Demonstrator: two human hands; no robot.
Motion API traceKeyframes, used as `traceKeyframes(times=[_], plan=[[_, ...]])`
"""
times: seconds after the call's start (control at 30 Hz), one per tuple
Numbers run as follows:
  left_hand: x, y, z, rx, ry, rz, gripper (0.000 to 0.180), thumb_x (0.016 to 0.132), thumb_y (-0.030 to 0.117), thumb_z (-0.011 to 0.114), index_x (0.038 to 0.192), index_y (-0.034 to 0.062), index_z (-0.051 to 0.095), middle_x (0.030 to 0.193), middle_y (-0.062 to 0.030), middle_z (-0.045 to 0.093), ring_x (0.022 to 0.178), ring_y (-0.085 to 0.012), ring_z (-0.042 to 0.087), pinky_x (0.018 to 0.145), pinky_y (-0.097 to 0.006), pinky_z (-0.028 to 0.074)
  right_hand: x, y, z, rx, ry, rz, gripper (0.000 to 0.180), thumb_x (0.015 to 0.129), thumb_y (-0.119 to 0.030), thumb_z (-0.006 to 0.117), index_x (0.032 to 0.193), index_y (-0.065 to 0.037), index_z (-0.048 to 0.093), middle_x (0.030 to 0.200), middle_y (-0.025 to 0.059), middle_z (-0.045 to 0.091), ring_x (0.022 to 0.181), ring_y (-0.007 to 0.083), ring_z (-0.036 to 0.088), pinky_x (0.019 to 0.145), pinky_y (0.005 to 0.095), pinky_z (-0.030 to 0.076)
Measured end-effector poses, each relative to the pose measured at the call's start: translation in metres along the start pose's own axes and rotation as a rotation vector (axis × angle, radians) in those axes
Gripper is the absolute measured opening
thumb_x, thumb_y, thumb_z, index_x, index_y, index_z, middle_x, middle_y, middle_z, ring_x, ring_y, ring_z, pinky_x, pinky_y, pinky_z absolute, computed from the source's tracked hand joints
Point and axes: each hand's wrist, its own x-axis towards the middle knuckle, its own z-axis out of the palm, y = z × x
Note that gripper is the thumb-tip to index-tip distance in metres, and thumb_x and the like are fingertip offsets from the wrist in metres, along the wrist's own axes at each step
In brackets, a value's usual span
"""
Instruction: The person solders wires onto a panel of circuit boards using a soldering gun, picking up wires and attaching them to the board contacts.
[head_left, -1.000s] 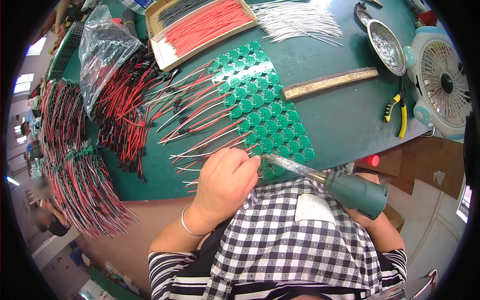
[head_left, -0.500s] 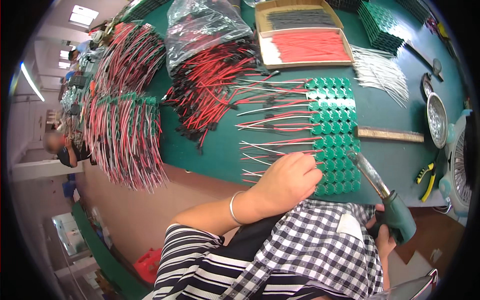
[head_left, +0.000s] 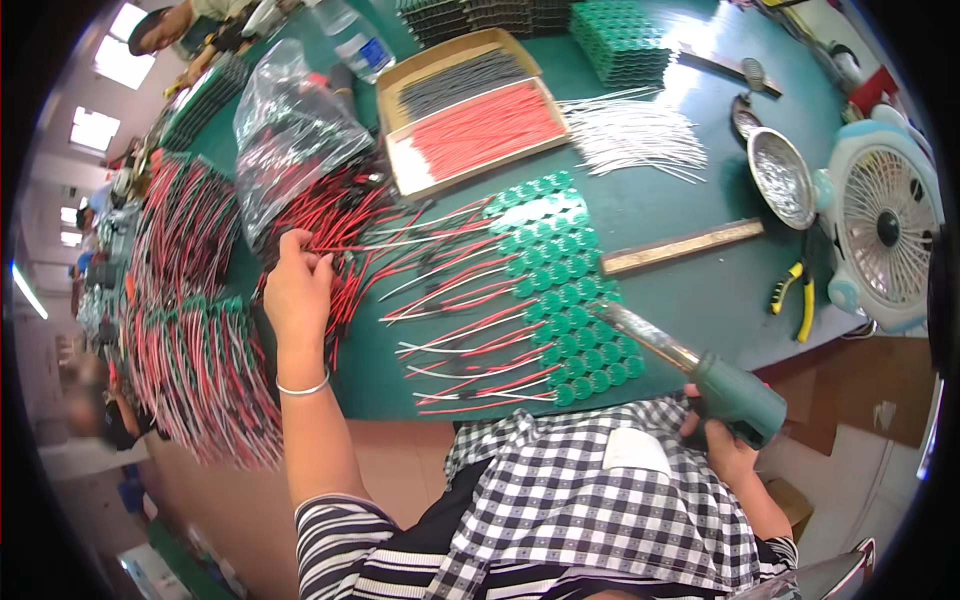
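My left hand reaches into a pile of red and black wires with thumb and forefinger pinched together, seemingly on a red wire. The plastic bag behind covers part of that pile. In my right hand is a green tool with a long metal barrel, its tip over a panel of green round circuit boards. Red and white wires run leftward from these boards. A second panel of boards lies just beyond.
A carton holds red and black tubing; white wires lie beside it. A wooden strip, metal dish, pliers and fan occupy the right. Wired boards are heaped at left. A person sits across the table.
My left hand has left the near boards and moved left and away to the wire pile. The view has shifted to the right; the right hand still holds the green tool.
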Motion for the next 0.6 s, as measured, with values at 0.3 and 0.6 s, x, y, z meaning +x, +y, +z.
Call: traceKeyframes(times=[0.3, 0.6], plan=[[0.045, -0.005, -0.051, 0.106, -0.511, 0.215, 0.032, 0.068, 0.005, 0.075, 0.086, 0.0026, 0.049, 0.066, -0.0127, 0.06, 0.065, -0.0312, 0.062, 0.061, -0.039, 0.046, -0.001, -0.004, -0.007, 0.044, 0.036, -0.005, 0.039, 0.083, 0.003, 0.043, 0.122, 0.003, 0.048, 0.112, 0.0146, 0.062, 0.066, 0.0191, 0.062, 0.065, 0.0312, 0.052], [0.001, 0.052, -0.065, -0.201, -0.334, 0.693, 0.014, 0.073, -0.002, 0.063, 0.086, 0.0032, 0.065, 0.078, -0.0134, 0.058, 0.073, -0.0299, 0.06, 0.066, -0.038, 0.047, -0.008, 0.001, -0.001, 0.122, 0.073, 0.046, 0.037, 0.084, 0.0, 0.05, 0.121, 0.004, 0.049, 0.104, 0.0146, 0.062, 0.068, 0.0183, 0.062, 0.066, 0.0311, 0.052]])
